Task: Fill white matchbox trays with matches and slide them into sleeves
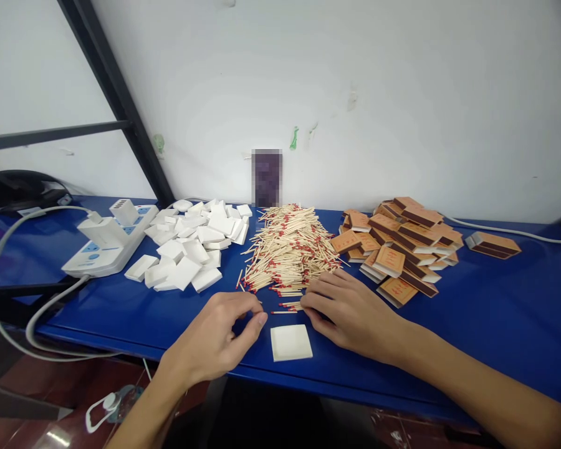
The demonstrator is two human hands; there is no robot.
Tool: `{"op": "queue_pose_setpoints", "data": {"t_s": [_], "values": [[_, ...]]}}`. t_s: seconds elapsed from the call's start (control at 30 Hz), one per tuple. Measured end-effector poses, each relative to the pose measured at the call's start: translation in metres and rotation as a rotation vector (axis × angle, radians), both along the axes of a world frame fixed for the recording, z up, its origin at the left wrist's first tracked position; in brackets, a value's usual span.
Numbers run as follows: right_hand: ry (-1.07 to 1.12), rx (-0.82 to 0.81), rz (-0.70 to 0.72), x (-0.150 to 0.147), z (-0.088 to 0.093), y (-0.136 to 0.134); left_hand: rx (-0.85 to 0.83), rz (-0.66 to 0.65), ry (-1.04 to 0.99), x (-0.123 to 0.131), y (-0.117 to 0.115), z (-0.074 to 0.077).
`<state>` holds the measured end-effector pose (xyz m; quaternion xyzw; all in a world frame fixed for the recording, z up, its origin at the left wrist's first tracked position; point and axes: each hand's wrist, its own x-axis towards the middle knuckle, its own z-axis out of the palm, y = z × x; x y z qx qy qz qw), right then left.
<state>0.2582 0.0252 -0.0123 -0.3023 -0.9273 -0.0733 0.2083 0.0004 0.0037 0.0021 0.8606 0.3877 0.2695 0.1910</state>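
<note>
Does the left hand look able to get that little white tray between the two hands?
Probably yes: the left hand is close beside the white tray, and only blue tabletop shows between them, so nothing seems in the way.

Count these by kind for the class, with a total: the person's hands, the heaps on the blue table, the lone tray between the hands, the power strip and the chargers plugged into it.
Hands: 2, left hand and right hand
Heaps: 3, white trays, matches, matchbox sleeves
Lone tray: 1
Power strip: 1
White chargers: 2
Total: 9
</note>
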Motion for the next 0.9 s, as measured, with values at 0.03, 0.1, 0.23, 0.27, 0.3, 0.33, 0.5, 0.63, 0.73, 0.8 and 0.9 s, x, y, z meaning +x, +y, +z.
{"op": "queue_pose_setpoints", "data": {"t_s": [0.03, 0.1, 0.23, 0.27, 0.3, 0.33, 0.5, 0.63, 0.73, 0.8, 0.9], "values": [[0.006, -0.001, 0.002, -0.0001, 0.0003, -0.0002, 0.006, -0.005, -0.005, -0.0007, -0.0007, -0.0003], [0.011, -0.009, 0.001, -0.0005, 0.0008, -0.0006, 0.022, -0.023, -0.021, -0.0019, -0.0014, -0.0008], [-0.002, -0.02, -0.006, -0.0011, 0.0007, -0.0004, 0.058, -0.058, -0.049, -0.0025, 0.0013, -0.0013], [-0.006, -0.014, -0.007, -0.0011, 0.0006, -0.0003, 0.068, -0.056, -0.042, -0.0024, 0.0027, -0.001], [-0.008, -0.008, -0.008, -0.001, 0.0004, -0.0001, 0.08, -0.051, -0.026, -0.0024, 0.0042, -0.0006], [-0.009, -0.003, -0.009, -0.0008, 0.0003, 0.0, 0.089, -0.054, -0.001, -0.0024, 0.0057, 0.0001], [-0.005, -0.004, -0.017, -0.0011, 0.0007, -0.0006, 0.072, -0.213, 0.115, -0.0051, 0.0081, 0.0045], [0.004, -0.016, -0.045, -0.0017, 0.0032, -0.0014, 0.071, -0.248, 0.131, -0.0066, 0.0061, 0.0063], [0.0, -0.047, -0.058, -0.0012, 0.0061, -0.002, 0.077, -0.263, 0.117, -0.006, 0.0062, 0.0062], [-0.003, -0.053, -0.059, -0.0005, 0.0079, -0.0023, 0.104, -0.275, 0.105, -0.006, 0.0068, 0.0054], [-0.004, -0.028, -0.073, 0.0007, 0.0101, -0.0028, 0.164, -0.292, 0.087, -0.007, 0.0074, 0.003]]}}
